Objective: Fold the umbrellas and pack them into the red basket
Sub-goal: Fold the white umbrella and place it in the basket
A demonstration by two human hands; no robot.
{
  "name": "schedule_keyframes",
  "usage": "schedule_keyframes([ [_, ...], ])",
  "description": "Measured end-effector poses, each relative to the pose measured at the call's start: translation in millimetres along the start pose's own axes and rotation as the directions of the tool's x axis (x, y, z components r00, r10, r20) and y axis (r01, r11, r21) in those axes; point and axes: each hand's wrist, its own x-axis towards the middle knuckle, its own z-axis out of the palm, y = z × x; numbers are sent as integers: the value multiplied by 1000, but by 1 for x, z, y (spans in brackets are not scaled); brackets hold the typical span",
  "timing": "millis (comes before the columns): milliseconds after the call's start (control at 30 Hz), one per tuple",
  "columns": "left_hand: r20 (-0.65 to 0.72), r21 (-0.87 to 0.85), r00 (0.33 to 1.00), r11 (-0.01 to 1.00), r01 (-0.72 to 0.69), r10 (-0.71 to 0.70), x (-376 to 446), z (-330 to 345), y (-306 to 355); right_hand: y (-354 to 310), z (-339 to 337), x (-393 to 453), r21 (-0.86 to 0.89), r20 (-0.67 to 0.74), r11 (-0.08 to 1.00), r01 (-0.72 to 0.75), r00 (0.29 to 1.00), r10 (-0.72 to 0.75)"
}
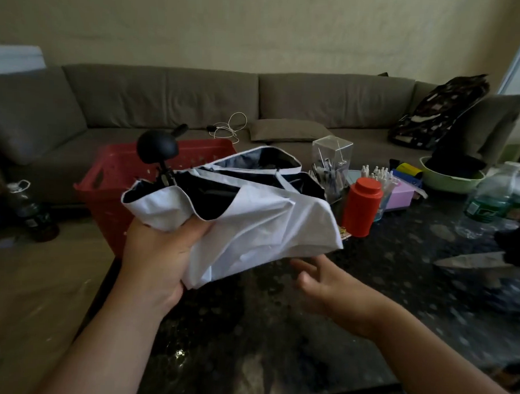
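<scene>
A collapsed white umbrella [261, 217] with a dark lining and a round black handle knob is held above the dark table. My left hand [157, 258] grips its bunched canopy near the handle end. Its loose folds hang out to the right. Just below those folds my right hand [323, 280] hovers with fingers spread, holding nothing. The red basket [104, 178] stands behind the umbrella at the table's left end. A dark handle pokes up past the basket's far rim, and the basket's inside is hidden.
The dark speckled table [276, 331] carries a red canister [361, 210], a clear pen holder [331, 167], small bottles, a green bowl [450, 178] and water bottles [488, 203] along its far and right side. A grey sofa [167, 97] runs behind. A jug [29, 207] stands on the floor at left.
</scene>
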Motion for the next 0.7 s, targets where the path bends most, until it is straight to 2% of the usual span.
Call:
schedule_keyframes([
  [100,121,-57,984,989,139,-131,-12,11,-7,-6,12,1,281,-55,957,72,997,-59],
  [200,226,-119,951,963,240,-209,-25,22,-9,-18,28,1,387,-14,918,86,996,-87],
  [300,262,-154,936,948,280,-234,-31,29,-4,-17,32,5,469,41,883,36,997,-62],
  [433,233,-181,943,942,282,-237,-28,28,4,-22,27,3,675,92,738,27,988,-120],
  [533,173,-227,955,934,276,-241,-23,24,7,-29,17,-1,675,87,733,82,978,-190],
  [700,99,-181,948,932,315,-302,-24,29,4,-24,29,-1,538,0,835,113,991,-134],
])
